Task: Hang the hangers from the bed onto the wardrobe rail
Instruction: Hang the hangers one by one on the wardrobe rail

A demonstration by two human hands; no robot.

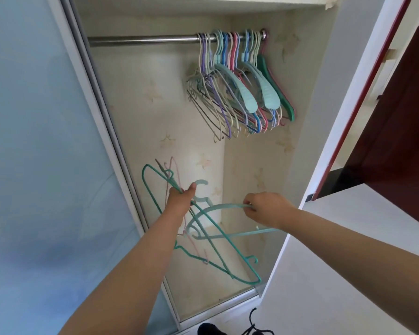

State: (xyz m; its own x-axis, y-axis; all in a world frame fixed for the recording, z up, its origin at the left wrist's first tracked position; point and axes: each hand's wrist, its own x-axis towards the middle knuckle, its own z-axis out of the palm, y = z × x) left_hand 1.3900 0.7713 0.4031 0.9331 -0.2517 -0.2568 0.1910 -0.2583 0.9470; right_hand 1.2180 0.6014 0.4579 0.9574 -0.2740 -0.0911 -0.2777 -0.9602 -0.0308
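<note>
both bare forearms extended forward, left hand (181, 199) fisted round a bundle of hangers (203, 240), thumb up, right hand (266, 209) pinching one light hanger (218, 210), knuckles up

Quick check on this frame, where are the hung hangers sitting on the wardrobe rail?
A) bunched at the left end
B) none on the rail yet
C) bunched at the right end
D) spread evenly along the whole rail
C: the hung hangers crowd together at the right end of the rail, by its wall mount, while the rail's left stretch is bare.
</note>
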